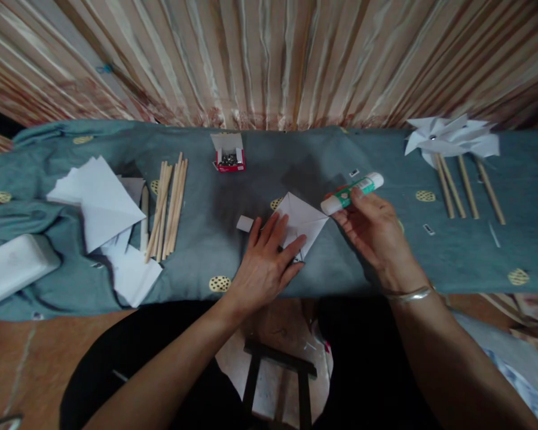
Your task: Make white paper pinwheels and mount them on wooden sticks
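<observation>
My left hand lies flat with fingers spread, pressing down a folded white paper square on the grey-blue cloth. My right hand grips a white and green glue stick, held tilted just right of the paper, its near end close to the paper's right corner. A small white cap-like piece rests on the cloth just left of my left fingers.
A bundle of wooden sticks and a pile of white paper sheets lie at the left. A small red box of pins stands open at the back. Finished white paper pinwheels on sticks lie far right. A white block sits far left.
</observation>
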`<state>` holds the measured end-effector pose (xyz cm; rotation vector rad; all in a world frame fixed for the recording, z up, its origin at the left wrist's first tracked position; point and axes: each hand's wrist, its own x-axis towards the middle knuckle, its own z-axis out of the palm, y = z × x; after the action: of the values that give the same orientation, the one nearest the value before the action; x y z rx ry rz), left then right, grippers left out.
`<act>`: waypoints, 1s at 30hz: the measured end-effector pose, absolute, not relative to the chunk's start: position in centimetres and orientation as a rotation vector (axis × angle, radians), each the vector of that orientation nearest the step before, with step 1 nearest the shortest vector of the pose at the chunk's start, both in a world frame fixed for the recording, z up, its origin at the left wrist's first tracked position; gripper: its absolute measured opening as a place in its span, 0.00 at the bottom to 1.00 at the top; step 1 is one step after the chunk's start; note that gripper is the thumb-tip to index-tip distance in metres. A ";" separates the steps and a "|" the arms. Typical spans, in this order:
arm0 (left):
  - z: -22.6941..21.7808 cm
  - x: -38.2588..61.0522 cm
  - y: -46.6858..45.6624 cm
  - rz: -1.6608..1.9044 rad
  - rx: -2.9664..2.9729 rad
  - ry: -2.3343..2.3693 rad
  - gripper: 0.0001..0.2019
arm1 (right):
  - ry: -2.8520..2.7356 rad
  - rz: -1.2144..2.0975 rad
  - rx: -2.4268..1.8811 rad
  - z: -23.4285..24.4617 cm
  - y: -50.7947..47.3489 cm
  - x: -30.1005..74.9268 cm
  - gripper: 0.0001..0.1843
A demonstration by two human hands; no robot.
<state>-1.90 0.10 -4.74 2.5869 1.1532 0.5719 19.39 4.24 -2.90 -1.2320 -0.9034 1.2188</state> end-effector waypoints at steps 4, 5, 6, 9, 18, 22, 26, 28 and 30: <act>-3.8 -3.7 0.8 0.778 2.598 1.142 0.20 | -0.874 1.278 -1.190 -3.4 4.5 20.6 0.16; -3.7 -4.4 1.1 0.831 2.594 1.191 0.21 | -0.862 1.294 -1.182 -3.5 4.4 20.7 0.17; -3.6 -5.1 1.4 0.853 2.586 1.258 0.22 | -0.840 1.306 -1.176 -3.6 4.3 20.7 0.17; -3.8 -6.9 2.5 0.759 2.521 1.456 0.22 | -0.771 1.318 -1.162 -3.5 3.9 20.5 0.15; -3.4 -5.7 2.8 0.873 2.184 1.396 0.13 | -0.726 1.526 -1.131 -2.6 2.5 18.1 0.16; -3.0 -4.3 2.5 0.931 2.095 1.377 0.13 | -0.703 1.571 -1.102 -2.5 2.3 17.1 0.16; -2.7 -3.7 2.6 0.960 2.078 1.341 0.12 | -0.709 1.573 -1.087 -2.7 2.3 17.0 0.16; -2.7 -3.6 2.6 0.971 2.077 1.330 0.12 | -0.707 1.558 -1.089 -2.8 2.3 17.1 0.15; -2.6 -3.5 2.6 0.970 2.084 1.323 0.12 | -0.719 1.543 -1.097 -2.9 2.2 17.1 0.15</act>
<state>-3.48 2.62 -2.65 2.0843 1.3230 0.9701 17.13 2.24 -2.94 -1.0970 -0.7190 1.5434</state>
